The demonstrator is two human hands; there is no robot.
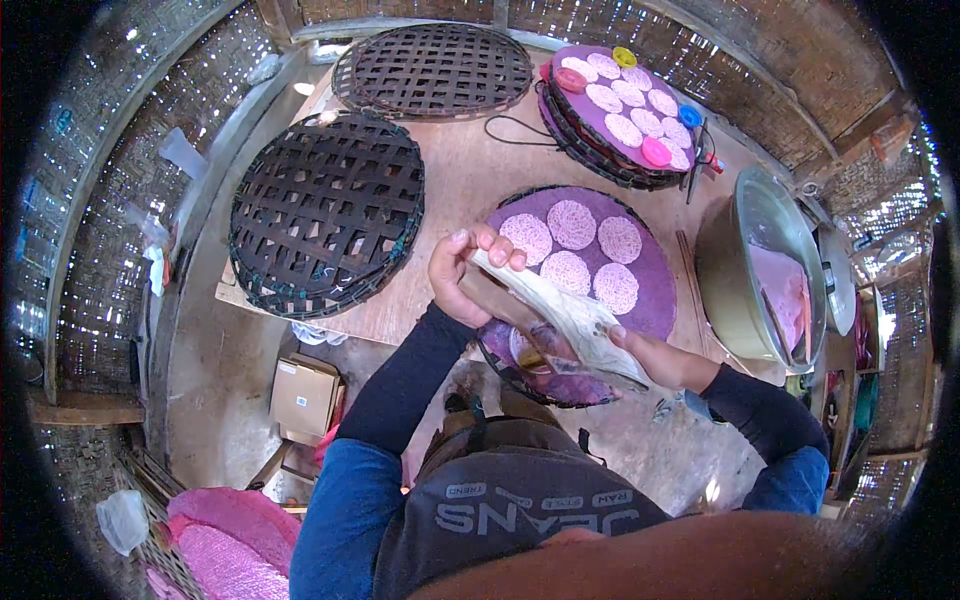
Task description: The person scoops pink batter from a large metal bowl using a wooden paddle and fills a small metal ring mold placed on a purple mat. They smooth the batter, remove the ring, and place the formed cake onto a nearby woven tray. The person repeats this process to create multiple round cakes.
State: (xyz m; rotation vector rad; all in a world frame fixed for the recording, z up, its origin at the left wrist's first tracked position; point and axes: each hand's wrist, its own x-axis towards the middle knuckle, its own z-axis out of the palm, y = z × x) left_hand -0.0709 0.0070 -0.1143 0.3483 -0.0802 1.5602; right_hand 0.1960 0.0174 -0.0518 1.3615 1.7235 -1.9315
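Both of my hands grip a limp, off-white cloth or bag (570,308), stretched slantwise between them. My left hand (470,272) has its fingers curled round the upper left end. At the lower right end, my right hand (668,360) closes on it with the thumb on top. The cloth hangs over the near part of a round tray lined with a purple sheet (655,255). Several pink lacy rounds (572,225) lie on that sheet. Below the cloth a yellowish ring or cup (525,348) shows in part; the cloth hides the rest of that side.
Dark woven trays (325,210) lie on the wooden table at left, another (435,70) behind. At back right, a tray stack (610,150) carries pink rounds and coloured rings. A large pot (720,280) holding pink dough (778,290) stands right. A cardboard box (303,395) sits lower left.
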